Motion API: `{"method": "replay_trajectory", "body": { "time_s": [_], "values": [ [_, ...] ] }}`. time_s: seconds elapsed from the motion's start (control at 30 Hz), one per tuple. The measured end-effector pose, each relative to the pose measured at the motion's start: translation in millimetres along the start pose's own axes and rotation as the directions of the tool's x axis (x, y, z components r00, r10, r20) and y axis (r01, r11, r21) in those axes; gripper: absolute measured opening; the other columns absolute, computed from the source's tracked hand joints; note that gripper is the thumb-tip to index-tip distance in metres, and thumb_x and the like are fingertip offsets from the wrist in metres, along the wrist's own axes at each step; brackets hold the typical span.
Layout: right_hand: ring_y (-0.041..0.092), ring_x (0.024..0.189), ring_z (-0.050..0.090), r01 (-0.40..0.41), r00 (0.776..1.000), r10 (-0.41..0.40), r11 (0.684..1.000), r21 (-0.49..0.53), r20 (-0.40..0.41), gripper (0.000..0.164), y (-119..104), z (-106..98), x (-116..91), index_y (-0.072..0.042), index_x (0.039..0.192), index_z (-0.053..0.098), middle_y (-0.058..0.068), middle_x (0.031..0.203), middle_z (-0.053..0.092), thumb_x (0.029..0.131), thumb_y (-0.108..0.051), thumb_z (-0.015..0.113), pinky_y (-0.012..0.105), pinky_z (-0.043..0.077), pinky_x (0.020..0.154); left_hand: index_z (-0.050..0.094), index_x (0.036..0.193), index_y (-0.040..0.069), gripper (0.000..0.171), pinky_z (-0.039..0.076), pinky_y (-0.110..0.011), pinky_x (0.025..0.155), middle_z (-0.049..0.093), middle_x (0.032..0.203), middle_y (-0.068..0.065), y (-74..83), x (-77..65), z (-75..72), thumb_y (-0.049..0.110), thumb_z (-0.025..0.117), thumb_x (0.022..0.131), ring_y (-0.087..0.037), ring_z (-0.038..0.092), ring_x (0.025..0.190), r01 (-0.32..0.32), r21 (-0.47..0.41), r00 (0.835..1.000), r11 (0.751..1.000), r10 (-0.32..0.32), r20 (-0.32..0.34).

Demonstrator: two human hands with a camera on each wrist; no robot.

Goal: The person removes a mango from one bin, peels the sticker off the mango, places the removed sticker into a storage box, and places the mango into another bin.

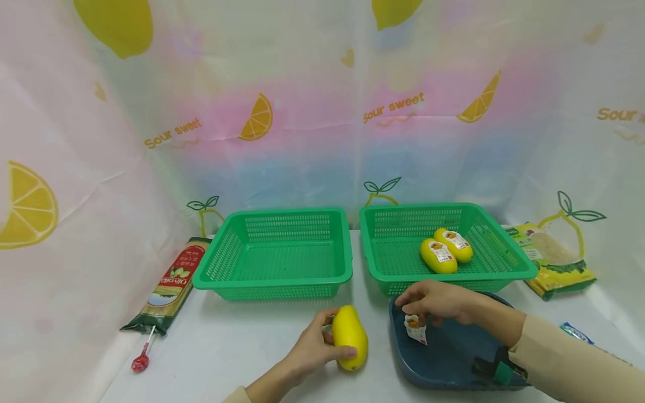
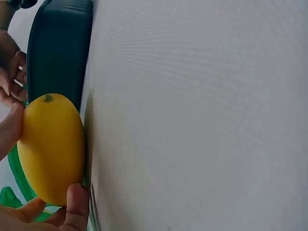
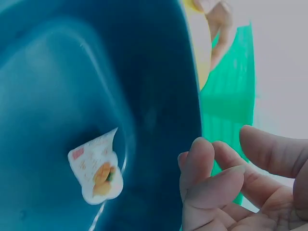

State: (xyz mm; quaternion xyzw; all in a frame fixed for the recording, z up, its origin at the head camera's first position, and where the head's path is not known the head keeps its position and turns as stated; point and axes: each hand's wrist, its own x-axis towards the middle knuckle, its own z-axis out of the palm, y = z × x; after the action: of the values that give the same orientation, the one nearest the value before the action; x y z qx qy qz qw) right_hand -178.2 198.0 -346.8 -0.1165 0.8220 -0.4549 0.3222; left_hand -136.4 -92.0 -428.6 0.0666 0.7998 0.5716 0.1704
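My left hand (image 1: 313, 350) grips a yellow mango (image 1: 349, 336) from its left side, close over the white table, with the thumb on the near side and fingers behind. No label shows on this mango in the left wrist view. To its right stands a dark blue basin (image 1: 443, 361). My right hand (image 1: 435, 302) hovers over the basin's far left rim, fingers relaxed and nothing between them. Below those fingers, a white sticker label (image 3: 98, 171) with a mango picture lies in the basin, one corner curled up, apart from the fingertips in the right wrist view.
Behind stand two green baskets; the right basket (image 1: 398, 274) bears two labelled mangoes (image 1: 439, 256), the left basket (image 1: 282, 280) none. A red-and-gold packet (image 1: 173, 277) and a red lollipop (image 1: 140, 362) lie left. A yellow-green bag (image 1: 554, 257) and a small blue-white wrapper (image 1: 576, 333) lie right.
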Motion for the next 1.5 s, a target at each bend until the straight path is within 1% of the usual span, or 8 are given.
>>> {"method": "replay_trajectory", "body": {
  "time_s": [0.23, 0.37, 0.47, 0.73, 0.83, 1.03, 1.27, 1.5],
  "values": [
    [0.016, 0.074, 0.054, 0.052, 0.998, -0.052, 0.999, 0.011, 0.021, 0.04, -8.7, 13.6, 4.9, 0.003, 0.131, 0.057, 0.008, 0.095, 0.061, 0.097, -0.018, 0.06, 0.024, 0.041, 0.06, 0.039, 0.145, 0.005, 0.086, 0.047, -0.029, 0.07, 0.048, 0.141, -0.02, -2.5, 2.9, 7.2, 0.024, 0.086, 0.076, -0.018, 0.057, 0.089, -0.017, -0.012, 1.0, 1.0, 0.017, -0.022],
    [0.018, 0.079, 0.059, 0.101, 0.995, -0.101, 0.995, -0.009, 0.017, 0.039, -18.0, 23.8, 11.5, 0.002, 0.13, 0.058, 0.012, 0.108, 0.064, 0.097, -0.019, 0.061, 0.028, 0.049, 0.065, 0.037, 0.146, 0.006, 0.086, 0.046, -0.029, 0.069, 0.046, 0.143, -0.021, -2.4, 3.2, 8.5, 0.025, 0.085, 0.077, -0.018, 0.056, 0.088, -0.018, -0.021, 1.0, 1.0, 0.017, -0.026],
    [0.018, 0.081, 0.06, 0.123, 0.992, -0.123, 0.992, -0.008, 0.025, 0.037, -24.7, 32.1, 16.4, 0.002, 0.129, 0.059, 0.014, 0.111, 0.064, 0.097, -0.018, 0.061, 0.031, 0.053, 0.069, 0.036, 0.148, 0.006, 0.089, 0.045, -0.029, 0.07, 0.045, 0.144, -0.021, -2.1, 2.7, 7.0, 0.025, 0.085, 0.076, -0.018, 0.056, 0.088, -0.011, -0.018, 1.0, 1.0, 0.01, -0.023],
    [0.022, 0.093, 0.06, 0.088, 0.996, -0.088, 0.996, 0.003, 0.004, 0.034, -35.0, 54.5, 28.7, 0.002, 0.126, 0.061, 0.011, 0.116, 0.064, 0.094, -0.011, 0.064, 0.037, 0.057, 0.077, 0.033, 0.15, 0.007, 0.093, 0.045, -0.03, 0.072, 0.041, 0.147, -0.022, -1.6, -1.4, -0.9, 0.026, 0.086, 0.076, -0.019, 0.056, 0.092, 0.007, -0.015, 1.0, 1.0, -0.007, -0.004],
    [0.023, 0.091, 0.06, 0.075, 0.997, -0.075, 0.997, -0.009, -0.017, 0.032, -36.7, 62.8, 33.6, -0.001, 0.124, 0.063, 0.01, 0.115, 0.062, 0.093, -0.011, 0.066, 0.039, 0.056, 0.077, 0.033, 0.15, 0.007, 0.093, 0.046, -0.03, 0.073, 0.04, 0.147, -0.023, -2.4, -3.5, -4.2, 0.028, 0.085, 0.076, -0.02, 0.054, 0.095, 0.01, -0.002, 1.0, 1.0, -0.01, -0.016],
    [0.024, 0.091, 0.059, 0.054, 0.997, -0.056, 0.998, -0.033, -0.057, 0.03, -37.6, 76.4, 42.1, -0.008, 0.119, 0.066, 0.015, 0.123, 0.055, 0.089, -0.009, 0.07, 0.04, 0.053, 0.071, 0.039, 0.148, 0.009, 0.086, 0.045, -0.032, 0.073, 0.047, 0.142, -0.021, -4.0, -9.2, -13.4, 0.036, 0.082, 0.079, -0.022, 0.051, 0.1, 0.003, 0.044, 0.998, 0.999, -0.001, -0.064],
    [0.025, 0.094, 0.056, 0.04, 0.994, -0.045, 0.998, -0.047, -0.104, 0.035, -37.4, 86.3, 50.7, -0.013, 0.117, 0.067, 0.021, 0.137, 0.049, 0.084, -0.005, 0.074, 0.04, 0.052, 0.068, 0.045, 0.145, 0.008, 0.075, 0.051, -0.038, 0.08, 0.055, 0.129, -0.015, -0.2, -20.8, -30.6, 0.04, 0.077, 0.084, -0.024, 0.054, 0.107, -0.028, 0.083, 0.989, 0.996, 0.04, -0.143],
    [0.026, 0.096, 0.054, 0.011, 0.992, -0.016, 0.999, -0.041, -0.123, 0.034, -29.4, 93.6, 56.2, -0.015, 0.115, 0.068, 0.02, 0.136, 0.051, 0.083, -0.005, 0.075, 0.038, 0.053, 0.07, 0.052, 0.139, 0.009, 0.065, 0.047, -0.024, 0.081, 0.059, 0.117, -0.013, 0.0, -30.0, -43.6, 0.037, 0.076, 0.085, -0.017, 0.056, 0.098, -0.058, 0.063, 0.964, 0.996, 0.072, -0.255]
  ]
}}
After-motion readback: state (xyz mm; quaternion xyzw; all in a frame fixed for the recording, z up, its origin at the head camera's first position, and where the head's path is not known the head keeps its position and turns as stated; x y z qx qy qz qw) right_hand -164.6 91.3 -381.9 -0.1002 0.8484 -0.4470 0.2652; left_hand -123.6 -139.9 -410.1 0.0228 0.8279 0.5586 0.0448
